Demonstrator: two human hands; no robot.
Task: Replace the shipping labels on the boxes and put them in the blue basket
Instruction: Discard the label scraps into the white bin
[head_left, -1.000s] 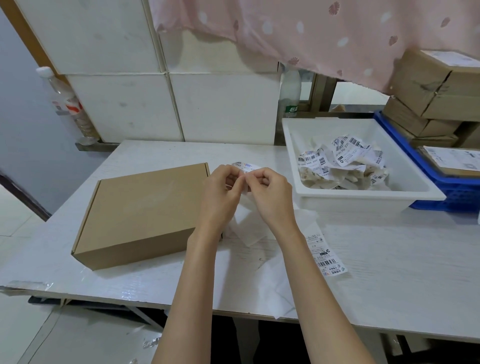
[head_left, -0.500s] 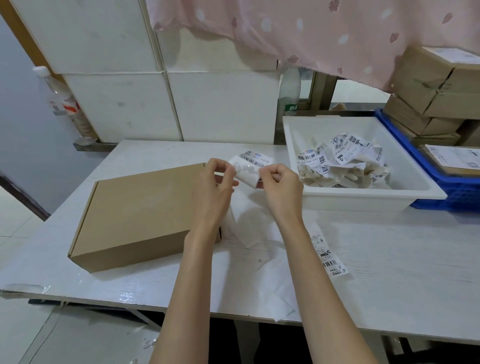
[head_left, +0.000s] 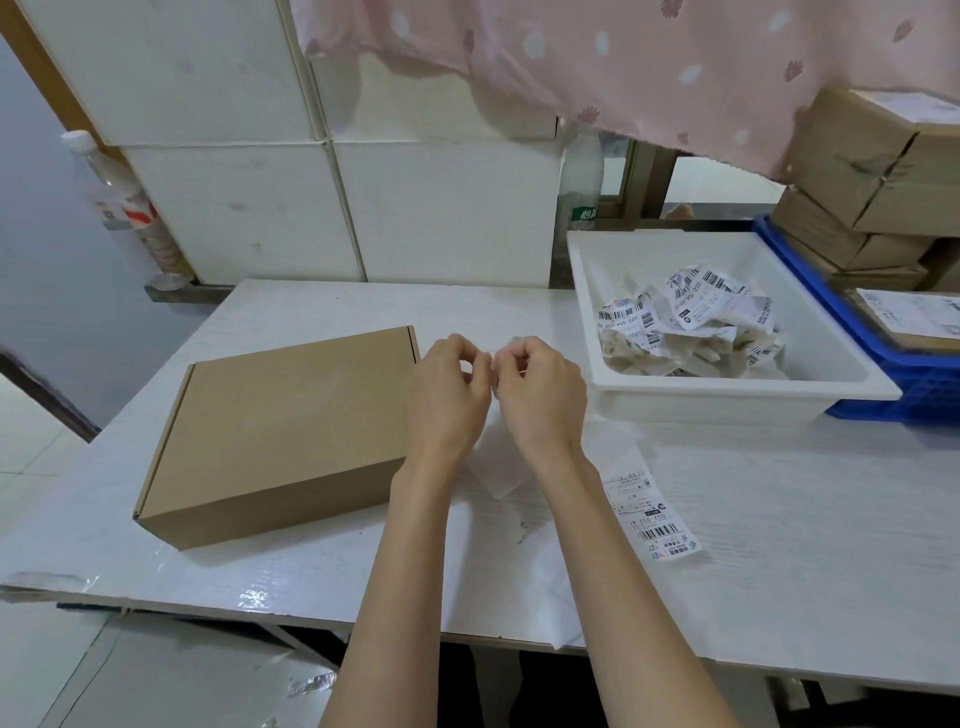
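Observation:
A flat brown cardboard box (head_left: 291, 431) lies on the white table (head_left: 779, 519), its top bare. Just right of it, my left hand (head_left: 449, 395) and my right hand (head_left: 540, 395) meet above the table. Their fingertips pinch a crumpled label (head_left: 494, 370) that is almost hidden between them. A fresh shipping label (head_left: 649, 514) lies flat on the table by my right forearm. The blue basket (head_left: 904, 374) stands at the right edge with labelled boxes (head_left: 909, 317) inside.
A white tub (head_left: 670, 395) with several crumpled labels (head_left: 691, 322) sits between my hands and the basket. Brown boxes (head_left: 872, 171) are stacked behind the basket. White backing sheets (head_left: 519, 467) lie under my wrists. Two bottles (head_left: 130, 208) stand at the back.
The label was stretched open between my hands half a second ago. My hands have since come together and squeezed it small. The box has not moved.

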